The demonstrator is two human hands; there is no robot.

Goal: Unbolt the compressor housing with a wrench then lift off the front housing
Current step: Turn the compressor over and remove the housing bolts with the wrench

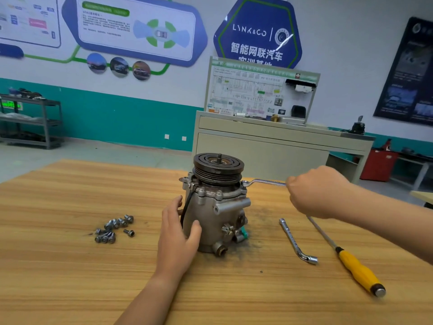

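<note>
Bright, even light fills the room, apparently from overhead. Things on the bench [70,266] cast only thin, soft shadows close beneath them. The compressor [210,221] looks matt and evenly lit. The wrench [264,182] shaft and the metal cap of the screwdriver [358,270] gleam, and a white streak of glare crosses the blue sign [257,31]. Near things look sharp; the small print on the wall poster [138,26] is smeared. The wide lens bows and tilts lines toward the edges, and the shelf rack [30,120] at far left is soft.
</note>
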